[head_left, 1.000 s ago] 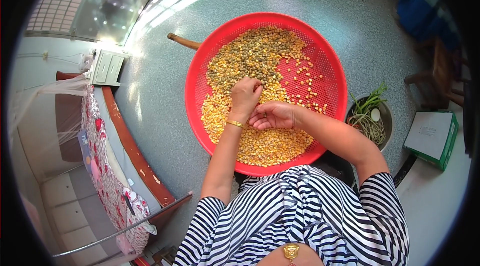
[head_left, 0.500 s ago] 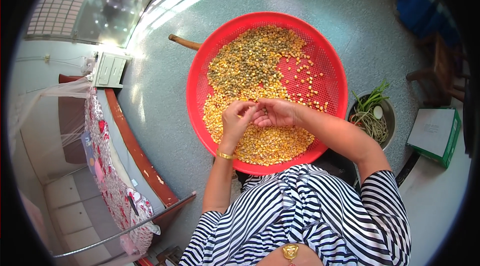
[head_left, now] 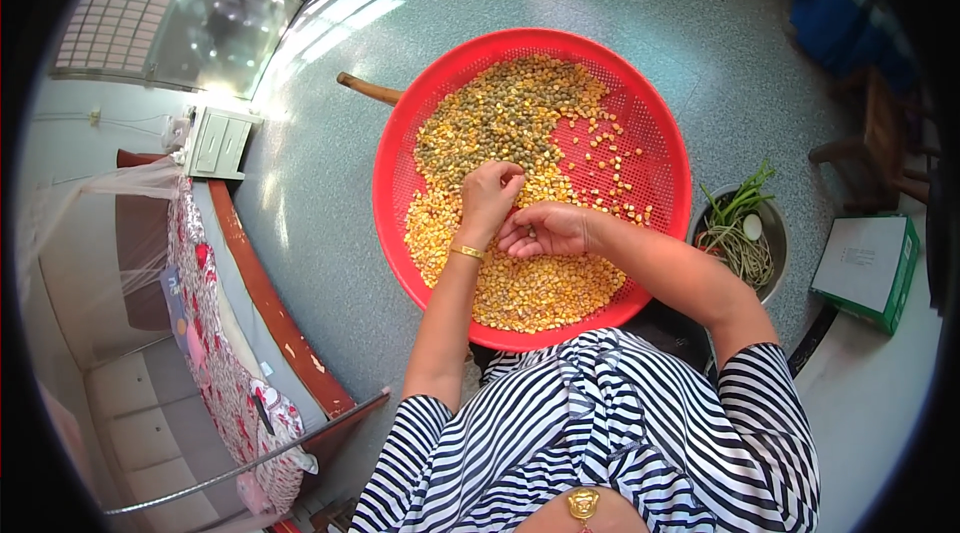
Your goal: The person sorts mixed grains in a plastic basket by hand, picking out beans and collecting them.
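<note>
A round red perforated sieve (head_left: 386, 245) sits before me. Yellow corn kernels (head_left: 545, 298) cover its near and left part; greenish-brown peas or beans (head_left: 490, 123) lie mixed with corn in the far part. Over the border between them is my left hand (head_left: 490, 197), wearing a gold bracelet, thumb and fingers brought together; whatever is between the tips is hidden. Just right of it and nearer me, my right hand (head_left: 550, 231) is cupped palm up above the corn, fingers curled. A few small dark round seeds seem to rest in its palm.
At the right stands a metal basin (head_left: 780, 258) with green stalks (head_left: 745, 198) and a pale round vegetable piece. Beyond are a green-and-white box (head_left: 866, 268) and a wooden stool (head_left: 870, 148). A wooden stick (head_left: 368, 87) pokes out past the sieve's left rim; a bed (head_left: 225, 323) is at left.
My left hand has moved away from the right palm, forward over the bean-and-corn mix. My right hand stays nearly in place, its fingers curled more. The sieve has shifted very slightly.
</note>
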The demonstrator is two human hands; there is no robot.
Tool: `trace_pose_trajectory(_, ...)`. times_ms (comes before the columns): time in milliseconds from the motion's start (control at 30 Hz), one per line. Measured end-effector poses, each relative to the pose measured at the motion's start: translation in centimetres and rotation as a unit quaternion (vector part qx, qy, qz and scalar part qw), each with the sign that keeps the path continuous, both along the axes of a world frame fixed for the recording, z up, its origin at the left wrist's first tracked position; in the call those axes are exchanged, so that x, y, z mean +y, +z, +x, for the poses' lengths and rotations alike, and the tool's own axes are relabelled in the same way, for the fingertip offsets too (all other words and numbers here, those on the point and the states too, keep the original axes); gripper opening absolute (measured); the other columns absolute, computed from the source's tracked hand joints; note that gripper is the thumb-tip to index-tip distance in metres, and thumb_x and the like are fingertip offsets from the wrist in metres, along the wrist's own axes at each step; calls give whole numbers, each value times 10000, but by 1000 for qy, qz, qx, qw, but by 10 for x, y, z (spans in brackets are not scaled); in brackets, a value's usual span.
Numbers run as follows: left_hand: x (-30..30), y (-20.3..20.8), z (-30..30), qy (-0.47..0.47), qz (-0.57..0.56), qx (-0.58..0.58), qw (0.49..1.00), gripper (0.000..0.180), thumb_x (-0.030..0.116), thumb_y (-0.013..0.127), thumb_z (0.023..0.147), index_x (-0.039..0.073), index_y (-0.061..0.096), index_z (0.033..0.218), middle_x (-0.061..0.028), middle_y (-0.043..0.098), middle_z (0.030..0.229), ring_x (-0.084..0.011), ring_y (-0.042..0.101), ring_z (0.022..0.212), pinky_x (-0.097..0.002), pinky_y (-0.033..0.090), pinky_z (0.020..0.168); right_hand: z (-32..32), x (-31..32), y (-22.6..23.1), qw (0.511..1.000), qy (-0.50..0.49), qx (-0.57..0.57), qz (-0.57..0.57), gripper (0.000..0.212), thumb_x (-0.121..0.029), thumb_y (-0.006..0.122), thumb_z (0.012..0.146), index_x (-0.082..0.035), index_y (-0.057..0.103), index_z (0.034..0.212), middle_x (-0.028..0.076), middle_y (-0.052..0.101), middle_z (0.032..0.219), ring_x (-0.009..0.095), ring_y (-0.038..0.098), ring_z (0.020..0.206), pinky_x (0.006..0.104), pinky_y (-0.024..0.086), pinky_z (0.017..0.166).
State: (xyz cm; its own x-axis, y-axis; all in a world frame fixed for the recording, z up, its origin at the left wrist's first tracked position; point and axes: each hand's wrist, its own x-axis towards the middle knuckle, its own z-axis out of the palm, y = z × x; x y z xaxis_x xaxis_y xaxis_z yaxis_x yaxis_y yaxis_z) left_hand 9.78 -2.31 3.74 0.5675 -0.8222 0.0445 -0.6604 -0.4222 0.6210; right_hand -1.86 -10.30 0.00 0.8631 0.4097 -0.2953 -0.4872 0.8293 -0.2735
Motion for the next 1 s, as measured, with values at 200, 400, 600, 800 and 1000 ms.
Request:
trace_pose_trajectory(200,-10,-7,-1,-25,25,-98,995,132,140,641,686,27,630,753,-95,589,685,-203,579,598,-314,461,561,0,1,-3,1000,2,-4,-15,249,-132,416,865,73,522,957,166,595,890,205,609,776,285,522,731)
trace_pose_trajectory(400,7,3,-7,-20,-14,-71,997,117,128,650,685,35,622,751,-78,567,659,-171,550,566,-288,443,544,1,2,-6,1000,6,-7,-21,255,-154,405,875,61,522,946,154,594,878,207,608,774,291,524,726)
trace_pose_trajectory(600,42,43,-25,25,-39,-8,999,93,72,659,704,25,614,770,-35,555,656,-101,517,569,-228,416,530,1,1,-5,999,-18,31,25,289,-234,404,895,30,518,926,143,594,868,208,606,780,301,525,733)
trace_pose_trajectory(800,53,51,-38,-51,-25,26,998,105,76,660,714,22,628,798,-45,577,675,-113,540,588,-244,436,552,1,0,-14,999,-12,22,44,237,-203,418,884,8,526,895,139,594,862,204,605,774,297,526,733)
trace_pose_trajectory(1000,22,24,-15,9,-44,34,998,90,82,621,734,14,630,792,-77,589,700,-144,565,596,-250,452,568,-3,-2,-1,1000,1,14,10,226,-149,420,874,46,521,927,160,594,886,204,605,771,289,524,733)
